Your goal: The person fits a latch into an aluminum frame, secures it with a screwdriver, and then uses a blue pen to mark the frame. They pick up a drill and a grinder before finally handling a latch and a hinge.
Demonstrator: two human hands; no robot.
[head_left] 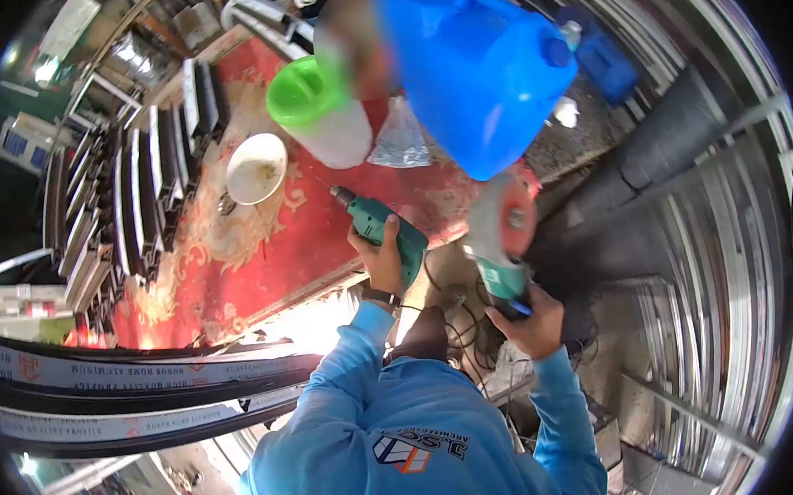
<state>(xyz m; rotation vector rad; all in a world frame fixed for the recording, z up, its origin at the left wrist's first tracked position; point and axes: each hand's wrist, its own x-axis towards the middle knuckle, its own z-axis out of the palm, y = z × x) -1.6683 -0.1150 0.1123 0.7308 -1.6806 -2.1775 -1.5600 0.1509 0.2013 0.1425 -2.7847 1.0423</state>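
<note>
My left hand (378, 259) is wrapped around a green electric drill (407, 244) over the front edge of the red patterned table (223, 299). The drill's chuck points up and to the left. Off to the right, my right hand (535, 322) grips a green angle grinder (502, 275) by its body. The grinder is upright, blurred by motion, with its reddish disc at the top. Behind the drill stand a white bucket with a green lid (330, 133) and a clear plastic bag (400, 138). A white bowl (256, 169) sits farther left.
A large blue jug (486, 79) stands at the back right of the table. Rows of dark metal profiles (139, 191) lie on the left. Long wrapped aluminium bars (150, 376) extend at lower left. Profiles (727, 300) lean along the right; cables (460, 321) hang between my arms.
</note>
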